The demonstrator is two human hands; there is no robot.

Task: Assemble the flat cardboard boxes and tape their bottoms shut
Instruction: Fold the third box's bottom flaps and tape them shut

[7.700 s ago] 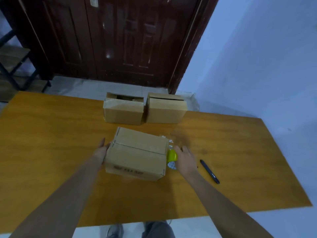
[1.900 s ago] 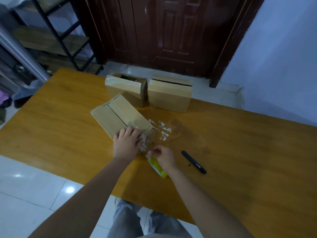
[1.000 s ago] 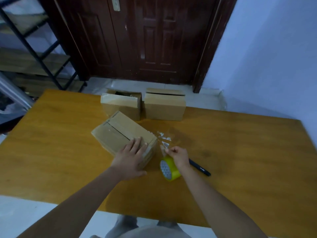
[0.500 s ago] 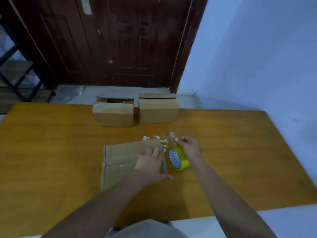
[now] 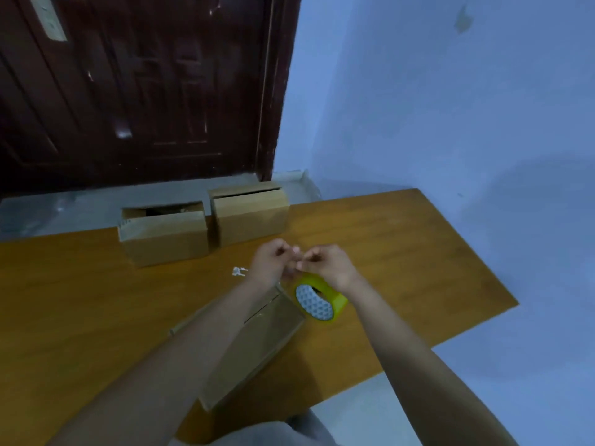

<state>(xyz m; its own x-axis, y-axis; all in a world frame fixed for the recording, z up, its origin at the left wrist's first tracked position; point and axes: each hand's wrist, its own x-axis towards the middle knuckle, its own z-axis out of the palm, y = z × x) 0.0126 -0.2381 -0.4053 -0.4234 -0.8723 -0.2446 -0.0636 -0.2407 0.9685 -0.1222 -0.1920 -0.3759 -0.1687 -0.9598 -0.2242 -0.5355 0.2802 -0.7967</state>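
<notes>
The orange-brown wooden worktop [image 5: 96, 310] fills the lower left of the view, with a dark red-brown panelled door [image 5: 135, 85] behind it at 11 o'clock and a pale blue wall [image 5: 450, 107] from 12 to 4 o'clock. A brown cardboard box [image 5: 257, 342] lies on the worktop near the middle, at 6 o'clock from the hands and partly hidden under the left forearm. Two more assembled brown cardboard boxes stand side by side at the far edge: the left one [image 5: 164, 236] at 10 o'clock from the hands with its top open, the right one [image 5: 251, 214] at 12 o'clock. A yellow roll of packing tape [image 5: 320, 297] hangs just beneath the right hand, beside the near box's corner. The left hand [image 5: 273, 260] and right hand [image 5: 325, 262] meet fingertip to fingertip, fingers curled and pinching something small between them; it is too blurred to tell what. Small clear tape scraps [image 5: 239, 271] lie at 9 o'clock from the left hand.
</notes>
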